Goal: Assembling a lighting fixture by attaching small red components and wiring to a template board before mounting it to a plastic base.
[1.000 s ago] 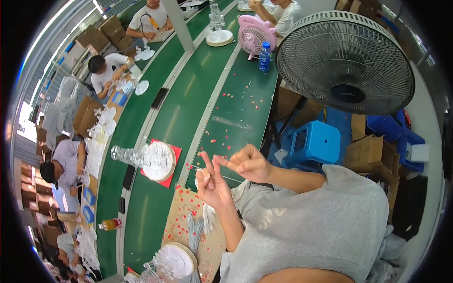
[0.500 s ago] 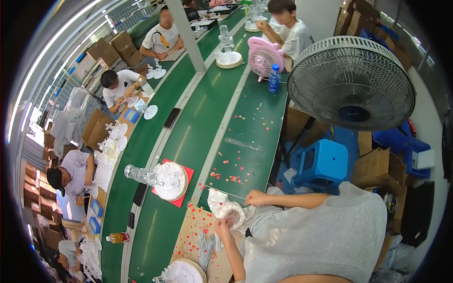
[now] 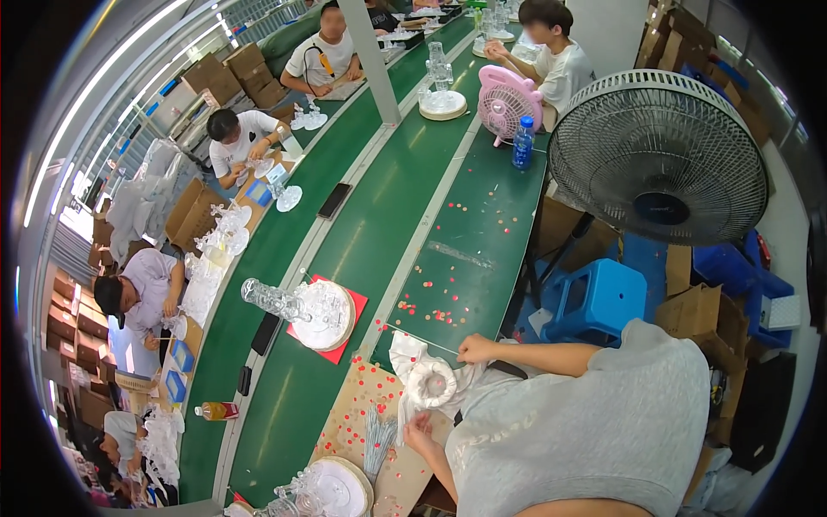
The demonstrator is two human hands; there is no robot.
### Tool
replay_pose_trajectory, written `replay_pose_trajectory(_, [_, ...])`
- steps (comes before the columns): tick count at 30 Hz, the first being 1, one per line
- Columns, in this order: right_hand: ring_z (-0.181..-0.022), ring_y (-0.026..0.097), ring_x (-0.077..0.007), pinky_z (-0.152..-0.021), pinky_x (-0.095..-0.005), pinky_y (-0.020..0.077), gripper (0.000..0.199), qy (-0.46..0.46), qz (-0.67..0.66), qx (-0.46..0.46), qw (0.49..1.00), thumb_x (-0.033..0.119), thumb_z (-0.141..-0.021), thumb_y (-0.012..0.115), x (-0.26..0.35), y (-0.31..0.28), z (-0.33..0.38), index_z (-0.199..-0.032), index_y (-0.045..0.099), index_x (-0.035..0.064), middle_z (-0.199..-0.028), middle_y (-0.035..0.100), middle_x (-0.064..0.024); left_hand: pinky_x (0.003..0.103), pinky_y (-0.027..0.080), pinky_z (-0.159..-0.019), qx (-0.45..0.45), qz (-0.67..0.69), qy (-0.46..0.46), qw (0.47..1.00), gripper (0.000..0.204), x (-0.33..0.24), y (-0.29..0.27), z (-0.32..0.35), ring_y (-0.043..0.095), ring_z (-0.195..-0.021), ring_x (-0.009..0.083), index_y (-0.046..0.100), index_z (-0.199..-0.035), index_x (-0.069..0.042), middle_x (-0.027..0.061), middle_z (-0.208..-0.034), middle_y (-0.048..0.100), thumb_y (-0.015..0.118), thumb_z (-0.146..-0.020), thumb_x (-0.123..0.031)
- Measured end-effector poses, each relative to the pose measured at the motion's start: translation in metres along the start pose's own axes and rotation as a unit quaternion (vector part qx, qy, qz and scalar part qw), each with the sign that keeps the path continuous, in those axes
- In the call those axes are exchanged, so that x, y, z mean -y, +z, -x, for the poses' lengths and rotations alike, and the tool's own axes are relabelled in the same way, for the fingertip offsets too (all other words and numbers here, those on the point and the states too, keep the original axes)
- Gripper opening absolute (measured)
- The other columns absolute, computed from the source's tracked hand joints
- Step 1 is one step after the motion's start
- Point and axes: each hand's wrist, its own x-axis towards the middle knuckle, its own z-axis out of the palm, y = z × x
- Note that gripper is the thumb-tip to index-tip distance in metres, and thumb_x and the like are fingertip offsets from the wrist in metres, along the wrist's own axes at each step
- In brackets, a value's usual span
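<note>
My right hand (image 3: 476,348) is closed at the upper edge of a white cloth (image 3: 407,351); anything inside it is hidden. My left hand (image 3: 419,431) is beside the cloth's lower side, fingers loosely apart and palm partly showing. Between my hands, a round clear piece (image 3: 431,383) lies ringed by the bunched cloth. Red dots are scattered over the cardboard sheet (image 3: 345,422) beside my left hand. A bundle of thin grey strips (image 3: 377,439) lies on that sheet.
A clear glass-like vessel (image 3: 274,300) stands on a round white turntable (image 3: 327,314) over a red sheet. Another turntable (image 3: 345,487) is at the bottom. A large fan (image 3: 659,155) and blue stool (image 3: 603,297) stand at right. Co-workers (image 3: 250,142) sit across the green table (image 3: 370,215).
My left hand has moved down off the round clear piece to the cloth's lower side. My right hand remains closed by the cloth's upper edge. The whole view has shifted slightly.
</note>
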Motion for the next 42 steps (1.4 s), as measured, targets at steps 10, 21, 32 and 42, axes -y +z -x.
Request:
replay_pose_trajectory(10, [-0.088,0.068,-0.0335,-0.076,-0.0447,0.0544,0.009,-0.020,0.039,-0.333,0.942,0.018,-0.083,0.065,-0.032,-0.021,0.019,-0.085,0.070,0.0103,-0.090,0.070,-0.0143,0.052,0.045,-0.095,-0.269,-0.476,0.396,0.738,0.025,0.047,-0.043,-0.006,0.057,-0.118,0.0380,0.059,-0.114,-0.001,0.0240,-0.126,0.059,0.053,-0.094,-0.016])
replay_pose_trajectory(21, [-0.134,0.049,-0.0430,-0.113,-0.0515,0.0353,0.084,0.500,-0.388,-0.503,0.588,0.068,-0.099,0.033,-0.126,-0.105,-0.102,-0.136,0.057,-0.0026,-0.142,0.055,-0.0258,0.058,0.024,-0.113,-0.255,-0.642,0.366,0.623,0.070,0.046,-0.030,-0.032,0.026,-0.148,0.0419,0.027,-0.158,-0.005,0.0240,-0.165,0.021,0.035,-0.103,-0.047])
replay_pose_trajectory(32, [-0.123,0.057,-0.0500,-0.112,-0.0550,0.0360,0.109,0.552,-0.351,-0.569,0.498,0.085,-0.088,0.022,-0.077,-0.111,-0.077,-0.118,0.069,-0.0092,-0.129,0.061,-0.0334,0.059,0.025,-0.113,-0.241,-0.672,0.334,0.616,0.072,0.040,-0.025,-0.030,0.020,-0.153,0.0397,0.022,-0.160,-0.004,0.0222,-0.167,0.017,0.040,-0.100,-0.040])
replay_pose_trajectory(42, [-0.112,0.062,-0.0508,-0.108,-0.0575,0.0391,0.104,0.593,-0.300,-0.582,0.469,0.082,-0.090,0.021,-0.070,-0.113,-0.094,-0.105,0.075,-0.0051,-0.117,0.067,-0.0332,0.057,0.026,-0.114,-0.249,-0.679,0.304,0.620,0.071,0.043,-0.022,-0.031,0.026,-0.150,0.0409,0.031,-0.158,-0.006,0.0208,-0.166,0.022,0.041,-0.098,-0.042])
